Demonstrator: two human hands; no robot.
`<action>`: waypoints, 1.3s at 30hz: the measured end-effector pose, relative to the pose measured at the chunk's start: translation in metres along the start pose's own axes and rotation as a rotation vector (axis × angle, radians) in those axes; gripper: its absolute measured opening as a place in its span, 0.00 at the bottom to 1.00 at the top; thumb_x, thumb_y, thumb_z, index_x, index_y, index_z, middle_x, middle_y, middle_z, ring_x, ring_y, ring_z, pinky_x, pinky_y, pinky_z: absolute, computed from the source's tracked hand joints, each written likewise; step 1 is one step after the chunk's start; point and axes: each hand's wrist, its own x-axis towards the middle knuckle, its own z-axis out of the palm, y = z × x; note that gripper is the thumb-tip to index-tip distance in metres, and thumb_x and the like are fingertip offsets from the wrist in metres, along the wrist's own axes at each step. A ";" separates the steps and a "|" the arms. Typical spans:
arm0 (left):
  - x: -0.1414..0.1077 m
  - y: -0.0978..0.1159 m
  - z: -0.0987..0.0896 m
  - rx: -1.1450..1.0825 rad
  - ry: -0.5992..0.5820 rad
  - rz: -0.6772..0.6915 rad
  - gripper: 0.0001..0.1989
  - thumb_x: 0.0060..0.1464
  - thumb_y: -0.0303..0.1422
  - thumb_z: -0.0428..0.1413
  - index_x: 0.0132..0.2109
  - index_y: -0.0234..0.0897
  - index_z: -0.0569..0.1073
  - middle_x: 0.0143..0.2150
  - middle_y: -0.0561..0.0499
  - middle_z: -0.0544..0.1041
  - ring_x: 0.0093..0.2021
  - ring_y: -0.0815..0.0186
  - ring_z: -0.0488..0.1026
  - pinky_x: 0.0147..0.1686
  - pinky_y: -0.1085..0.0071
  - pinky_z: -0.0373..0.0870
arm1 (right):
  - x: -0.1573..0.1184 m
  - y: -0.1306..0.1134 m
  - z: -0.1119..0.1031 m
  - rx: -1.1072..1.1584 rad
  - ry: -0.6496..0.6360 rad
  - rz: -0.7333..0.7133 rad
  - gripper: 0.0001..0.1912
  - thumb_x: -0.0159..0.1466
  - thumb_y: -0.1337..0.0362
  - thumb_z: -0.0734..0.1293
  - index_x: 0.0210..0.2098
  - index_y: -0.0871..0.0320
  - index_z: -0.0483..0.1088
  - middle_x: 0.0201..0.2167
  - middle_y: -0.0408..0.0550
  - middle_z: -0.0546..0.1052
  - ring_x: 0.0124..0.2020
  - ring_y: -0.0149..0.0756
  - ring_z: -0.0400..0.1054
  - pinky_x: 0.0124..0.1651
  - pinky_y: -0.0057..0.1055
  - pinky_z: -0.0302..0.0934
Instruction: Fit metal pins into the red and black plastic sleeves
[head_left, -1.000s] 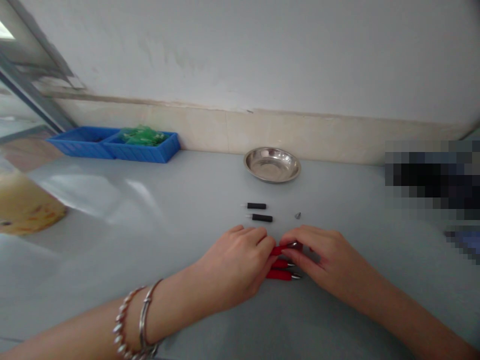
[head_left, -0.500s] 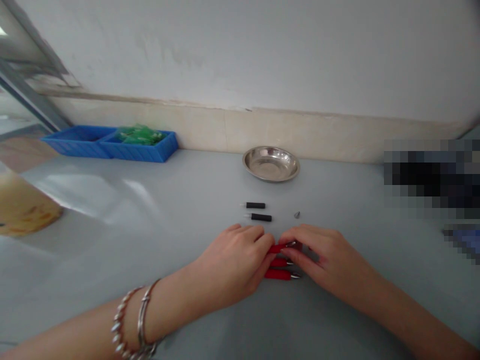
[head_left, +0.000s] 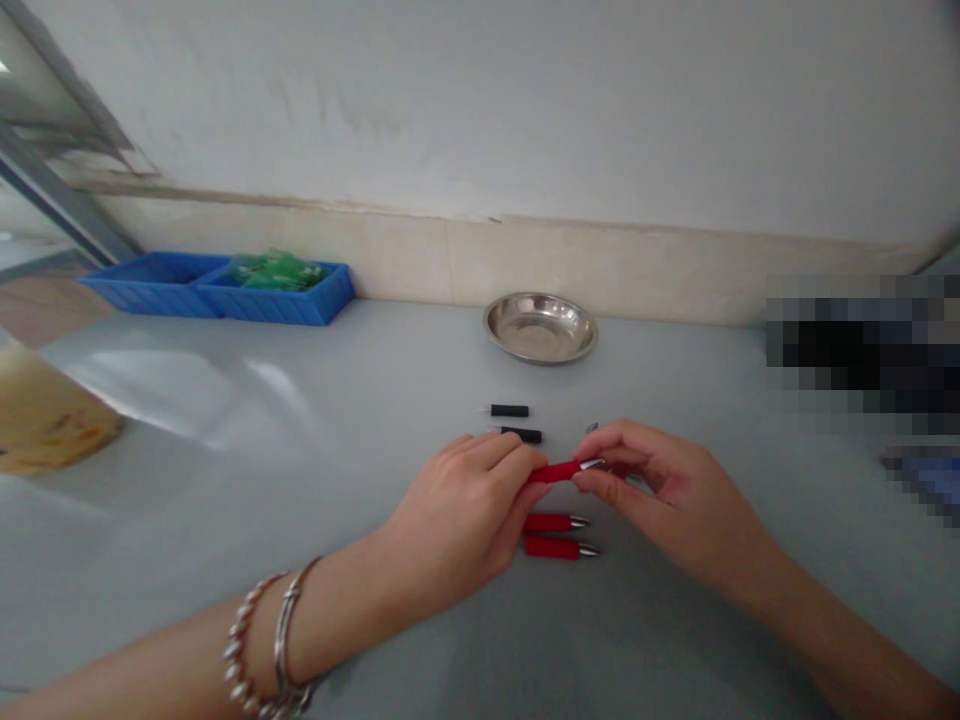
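My left hand (head_left: 472,505) is closed on a red pen (head_left: 556,471), which lies nearly level with its silver tip pointing right. The rear of the pen is hidden in my palm. My right hand (head_left: 660,480) has its thumb and fingers closed about the silver tip. Below the held pen, two more red pens with silver tips, an upper one (head_left: 551,522) and a lower one (head_left: 553,547), lie side by side on the table, their left ends covered by my left hand. Beyond my hands are two black barrel pieces (head_left: 510,411) with thin pale ends.
A small silver cone-shaped part (head_left: 592,427) sits just beyond my right fingers. Near the wall stands a shallow metal dish (head_left: 540,354). Two joined blue trays (head_left: 277,307), one with green plastic in it, are at the back left. Pixelated dark things (head_left: 862,345) lie on the right.
Both hands have lifted the red pen slightly away from the two lying pens. My right hand has shifted a little up and right, its fingers now around the tip.
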 end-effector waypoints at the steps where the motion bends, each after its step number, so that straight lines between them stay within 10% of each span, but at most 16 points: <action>1: -0.001 0.000 0.000 -0.009 0.020 0.005 0.12 0.59 0.30 0.42 0.36 0.33 0.69 0.30 0.50 0.70 0.29 0.68 0.66 0.30 0.72 0.65 | 0.000 0.000 0.000 0.038 0.001 0.014 0.03 0.58 0.65 0.63 0.33 0.56 0.68 0.30 0.44 0.76 0.32 0.32 0.70 0.34 0.28 0.64; 13: -0.001 0.001 0.000 -0.051 0.083 0.019 0.12 0.59 0.28 0.43 0.34 0.33 0.69 0.27 0.51 0.68 0.27 0.70 0.64 0.26 0.75 0.62 | 0.000 -0.001 -0.001 0.134 -0.002 0.084 0.05 0.57 0.62 0.64 0.29 0.57 0.67 0.25 0.43 0.77 0.26 0.29 0.71 0.28 0.24 0.63; 39: -0.003 0.000 0.002 -0.154 0.173 -0.041 0.06 0.56 0.25 0.48 0.38 0.33 0.69 0.42 0.47 0.69 0.40 0.69 0.69 0.39 0.72 0.71 | -0.004 0.001 0.000 -0.437 -0.010 -0.219 0.19 0.66 0.58 0.53 0.25 0.58 0.65 0.20 0.42 0.68 0.23 0.28 0.61 0.26 0.26 0.53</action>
